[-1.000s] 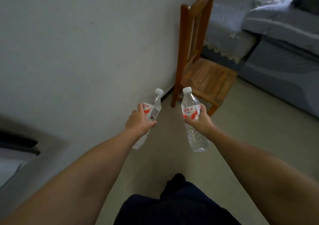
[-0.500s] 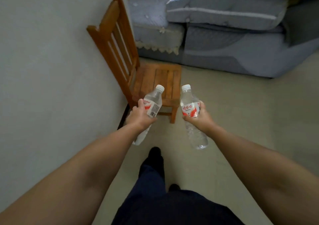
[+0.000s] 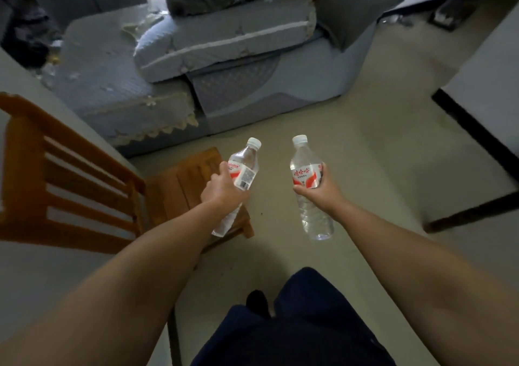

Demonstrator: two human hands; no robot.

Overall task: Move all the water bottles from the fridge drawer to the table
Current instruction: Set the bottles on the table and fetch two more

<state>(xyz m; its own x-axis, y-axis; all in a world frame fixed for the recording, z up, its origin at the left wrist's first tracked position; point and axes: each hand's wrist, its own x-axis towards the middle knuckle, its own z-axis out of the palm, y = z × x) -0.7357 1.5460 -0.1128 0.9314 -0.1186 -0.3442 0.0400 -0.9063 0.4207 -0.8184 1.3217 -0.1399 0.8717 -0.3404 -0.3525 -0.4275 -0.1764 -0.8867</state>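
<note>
My left hand [image 3: 222, 190] grips a clear water bottle [image 3: 243, 166] with a white cap and a red and white label, tilted with its cap to the upper right. My right hand [image 3: 320, 191] grips a second water bottle [image 3: 304, 169] of the same kind, held nearly upright at about the same height. Both bottles hang in the air in front of me above the floor, roughly a hand's width apart. Neither the fridge drawer nor the table shows in this view.
A wooden chair [image 3: 84, 186] stands against the wall at the left, its seat under my left hand. A grey sofa [image 3: 224, 65] with cushions fills the far side. A white wall with a dark skirting [image 3: 477, 130] juts in at the right. Beige floor [image 3: 379, 155] lies ahead.
The view has swung to the right: the chair slid to the left, and the sofa and a right-hand wall came into view. Both hands still hold their bottles out in front.
</note>
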